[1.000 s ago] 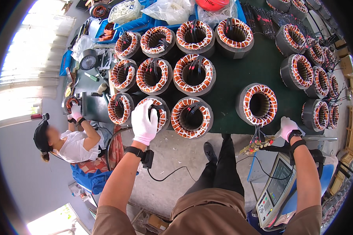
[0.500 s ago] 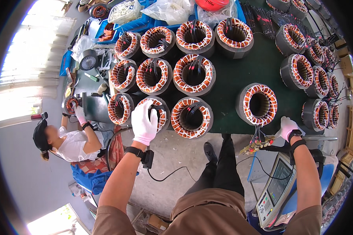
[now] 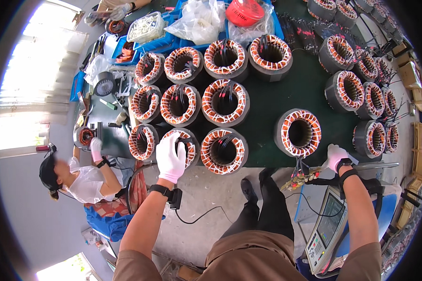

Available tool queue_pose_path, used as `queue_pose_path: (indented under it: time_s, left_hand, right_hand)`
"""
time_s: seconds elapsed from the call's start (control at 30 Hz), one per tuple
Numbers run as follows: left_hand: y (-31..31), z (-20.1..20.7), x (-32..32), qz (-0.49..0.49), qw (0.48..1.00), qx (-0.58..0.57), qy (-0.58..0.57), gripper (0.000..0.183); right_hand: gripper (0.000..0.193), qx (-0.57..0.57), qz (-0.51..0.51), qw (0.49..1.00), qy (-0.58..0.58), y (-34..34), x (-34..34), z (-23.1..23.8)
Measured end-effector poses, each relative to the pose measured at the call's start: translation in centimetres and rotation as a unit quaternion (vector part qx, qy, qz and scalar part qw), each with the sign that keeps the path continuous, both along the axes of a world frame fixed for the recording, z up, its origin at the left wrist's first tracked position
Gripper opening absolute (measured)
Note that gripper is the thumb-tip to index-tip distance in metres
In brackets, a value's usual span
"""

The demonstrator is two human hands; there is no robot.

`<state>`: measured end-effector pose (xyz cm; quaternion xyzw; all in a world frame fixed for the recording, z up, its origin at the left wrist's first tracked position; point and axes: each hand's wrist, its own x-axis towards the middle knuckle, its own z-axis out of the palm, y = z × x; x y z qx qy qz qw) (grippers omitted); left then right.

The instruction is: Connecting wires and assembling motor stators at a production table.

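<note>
My left hand (image 3: 170, 161), white-gloved, rests over the left side of a wound motor stator (image 3: 191, 149) in the front row. Its thumb is spread from the fingers at the bore, and the hand hides part of the copper windings. At the table's front edge my gloved right hand (image 3: 336, 157) has curled fingers; whatever they hold is hidden. Beside it is a bundle of brass-coloured clips (image 3: 300, 179), its end meeting the hand. Dark leads with red ends run from the clips to a lone upright stator (image 3: 284, 132) with white lacing.
More stators (image 3: 224, 151) stand in rows left of centre, others (image 3: 344, 91) at right. Blue bins (image 3: 155, 42) and a red lid (image 3: 244, 11) are at the back. A tester with a screen (image 3: 326, 229) is low right. A co-worker (image 3: 86, 175) works at left; another person's gloved hand (image 3: 120, 11) shows behind.
The view has shifted, so the table and stators sit lower in it. Both my hands keep their places at the stator and the clips. Another person's hands have appeared at the top left.
</note>
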<state>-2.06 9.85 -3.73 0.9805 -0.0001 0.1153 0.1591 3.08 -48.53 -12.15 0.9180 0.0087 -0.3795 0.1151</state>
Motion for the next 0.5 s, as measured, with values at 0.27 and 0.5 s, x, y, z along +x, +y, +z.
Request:
queue_pose_path:
  time_s: [0.27,0.5]
  left_hand:
    - [0.2,0.0,0.1,-0.004,1.000,0.025,-0.014,0.033]
    - [-4.6,0.2,3.5,-0.026,0.997,-0.016,0.067,0.028]
  right_hand:
    - [0.043,0.022,0.000,0.999,-0.024,-0.6,-0.5,-1.0]
    - [0.010,-0.047,0.103,0.945,-0.306,-9.1,-5.8,-14.2]
